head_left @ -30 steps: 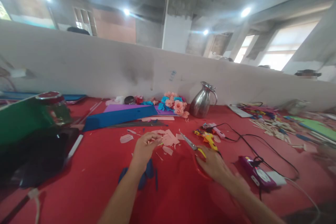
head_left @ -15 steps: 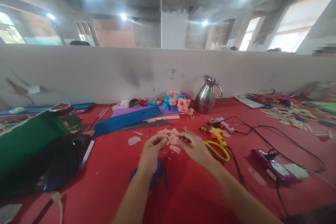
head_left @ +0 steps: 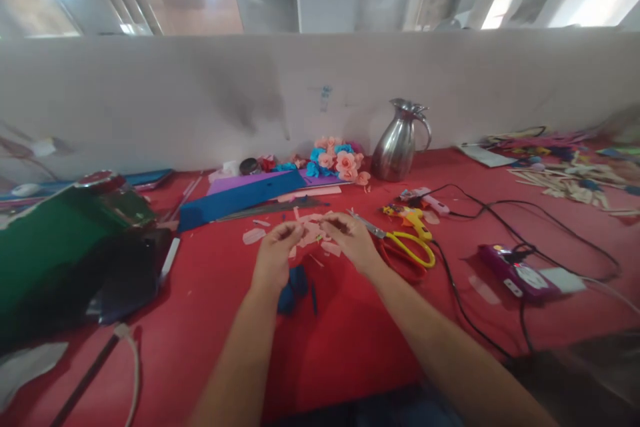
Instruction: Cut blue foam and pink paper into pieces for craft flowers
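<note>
Near the middle of the red table, my left hand [head_left: 278, 248] and my right hand [head_left: 351, 237] face each other, with thumb and fingers of each pinched together. Between them lie pink paper pieces [head_left: 312, 232]; what the fingertips hold blends in with these and is too small to make out. Scissors [head_left: 407, 250] with yellow and red handles rest just right of my right hand. Below my left hand are dark blue paper pieces [head_left: 295, 288]. Behind the hands sits a bunch of pink and blue paper flowers [head_left: 345, 163].
A steel jug [head_left: 397, 143] stands by the low wall. Yellow and pink glue guns [head_left: 414, 219] trail black cables to a purple power strip [head_left: 517, 272]. A blue sheet [head_left: 240, 200] lies at the back, a green board [head_left: 55, 260] at the left.
The view has tilted down, so the scene sits higher. My hands have shifted slightly left over the table, and the scissors' blades and red handle now show.
</note>
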Demonstrator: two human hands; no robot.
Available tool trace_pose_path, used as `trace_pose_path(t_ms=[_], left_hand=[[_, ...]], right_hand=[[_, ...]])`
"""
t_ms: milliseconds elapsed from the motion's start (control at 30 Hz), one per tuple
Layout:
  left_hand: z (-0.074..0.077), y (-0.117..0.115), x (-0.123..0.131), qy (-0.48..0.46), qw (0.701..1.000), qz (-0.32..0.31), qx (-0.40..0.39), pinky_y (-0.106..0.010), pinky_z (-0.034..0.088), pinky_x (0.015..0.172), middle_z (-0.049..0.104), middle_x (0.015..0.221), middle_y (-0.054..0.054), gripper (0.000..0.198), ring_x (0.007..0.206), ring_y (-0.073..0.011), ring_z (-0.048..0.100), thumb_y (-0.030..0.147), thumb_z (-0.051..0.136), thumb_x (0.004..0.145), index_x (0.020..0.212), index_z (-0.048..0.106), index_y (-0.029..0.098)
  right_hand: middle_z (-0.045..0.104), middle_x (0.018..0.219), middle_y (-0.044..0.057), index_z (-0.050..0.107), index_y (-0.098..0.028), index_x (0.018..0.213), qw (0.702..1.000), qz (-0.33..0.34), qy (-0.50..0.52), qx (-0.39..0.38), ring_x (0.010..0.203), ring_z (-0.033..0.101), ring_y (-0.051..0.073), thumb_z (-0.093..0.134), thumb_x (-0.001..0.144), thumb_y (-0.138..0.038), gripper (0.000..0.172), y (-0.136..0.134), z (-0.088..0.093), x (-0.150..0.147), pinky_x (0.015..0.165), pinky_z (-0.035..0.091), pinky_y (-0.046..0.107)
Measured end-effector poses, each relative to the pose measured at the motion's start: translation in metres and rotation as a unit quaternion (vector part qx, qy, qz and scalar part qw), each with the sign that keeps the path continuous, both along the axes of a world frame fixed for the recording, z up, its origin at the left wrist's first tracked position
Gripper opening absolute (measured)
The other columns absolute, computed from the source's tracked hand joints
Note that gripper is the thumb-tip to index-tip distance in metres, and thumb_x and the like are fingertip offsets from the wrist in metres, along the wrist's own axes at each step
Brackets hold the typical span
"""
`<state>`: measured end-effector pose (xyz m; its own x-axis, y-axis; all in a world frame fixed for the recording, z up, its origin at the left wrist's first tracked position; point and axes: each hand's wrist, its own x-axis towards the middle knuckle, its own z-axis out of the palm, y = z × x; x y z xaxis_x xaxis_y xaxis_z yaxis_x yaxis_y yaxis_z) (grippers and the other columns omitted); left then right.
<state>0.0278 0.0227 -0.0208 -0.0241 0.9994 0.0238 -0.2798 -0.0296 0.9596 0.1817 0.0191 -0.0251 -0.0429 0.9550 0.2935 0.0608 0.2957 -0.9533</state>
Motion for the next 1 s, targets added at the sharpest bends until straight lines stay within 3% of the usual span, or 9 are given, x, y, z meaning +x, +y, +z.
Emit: trace_pose_path(t_ms=[100,233,367,467,533,767,867,1000], left_hand=[[-0.001,0.008,-0.013,-0.042,0.998,0.044,-0.006,-0.02,0.041,0.06,0.059,0.06,0.003,0.017,0.058,-0.0075,0.051,0.026,0.077,0.057,0.061,0.064,0.016],[0.009,0.013,-0.039,-0.093,0.992,0.082,0.002,-0.02,0.042,0.057,0.056,0.06,0.003,0.017,0.055,-0.0068,0.052,0.023,0.073,0.064,0.062,0.058,0.016],[0.028,0.009,-0.074,-0.176,0.976,0.128,0.017,-0.023,0.047,0.059,0.053,0.06,0.005,0.017,0.056,-0.0083,0.054,0.017,0.066,0.072,0.064,0.051,0.018],[0.034,0.005,-0.087,-0.18,0.973,0.141,0.013,-0.018,0.044,0.052,0.051,0.059,0.005,0.015,0.052,-0.0063,0.051,0.013,0.064,0.074,0.065,0.053,0.017],[0.03,0.003,-0.084,-0.179,0.975,0.133,0.008,-0.016,0.042,0.049,0.05,0.058,0.005,0.015,0.05,-0.0051,0.048,0.014,0.065,0.074,0.065,0.053,0.017],[0.011,0.001,-0.048,-0.162,0.985,0.044,-0.039,-0.016,0.037,0.046,0.05,0.061,0.003,0.014,0.053,-0.0059,0.049,0.016,0.067,0.072,0.066,0.054,0.016],[0.008,0.0,-0.047,-0.137,0.99,0.029,-0.031,-0.016,0.037,0.047,0.051,0.062,0.003,0.014,0.054,-0.0059,0.048,0.017,0.068,0.07,0.066,0.055,0.015],[0.002,-0.002,-0.055,-0.12,0.991,0.035,-0.037,-0.014,0.033,0.044,0.052,0.062,0.002,0.013,0.053,-0.005,0.046,0.016,0.068,0.069,0.065,0.056,0.014]], right_hand=[[0.068,0.079,0.002,0.066,-0.018,0.076,0.991,0.035,-0.129,0.024,0.073,0.06,0.014,0.062,0.075,-0.02,0.005,-0.005,-0.004,-0.004,0.071,0.045,0.028],[0.067,0.08,0.001,0.067,-0.019,0.076,0.931,0.134,-0.319,0.113,0.085,0.058,0.018,0.072,0.068,-0.017,0.01,-0.019,-0.011,-0.015,0.085,0.039,0.034],[0.064,0.087,0.003,0.067,-0.02,0.083,0.898,0.146,-0.388,0.151,0.089,0.054,0.019,0.075,0.068,-0.024,0.018,-0.027,-0.017,-0.019,0.084,0.036,0.034],[0.062,0.082,0.003,0.067,-0.02,0.079,0.881,0.164,-0.417,0.149,0.085,0.052,0.018,0.071,0.073,-0.022,0.008,-0.029,-0.019,-0.02,0.08,0.036,0.032],[0.061,0.078,0.002,0.066,-0.019,0.074,0.876,0.172,-0.428,0.142,0.082,0.05,0.017,0.067,0.076,-0.018,0.002,-0.031,-0.019,-0.023,0.078,0.035,0.031],[0.06,0.078,0.007,0.062,-0.015,0.073,0.834,0.141,-0.508,0.164,0.085,0.047,0.022,0.06,0.074,-0.009,0.006,-0.041,-0.018,-0.033,0.076,0.035,0.033],[0.06,0.078,0.006,0.061,-0.015,0.073,0.853,0.135,-0.483,0.148,0.083,0.048,0.02,0.058,0.077,-0.008,0.009,-0.036,-0.019,-0.03,0.077,0.036,0.032],[0.063,0.079,0.003,0.061,-0.016,0.072,0.919,0.085,-0.377,0.084,0.083,0.052,0.017,0.058,0.082,-0.011,0.012,-0.025,-0.015,-0.02,0.079,0.037,0.03]])
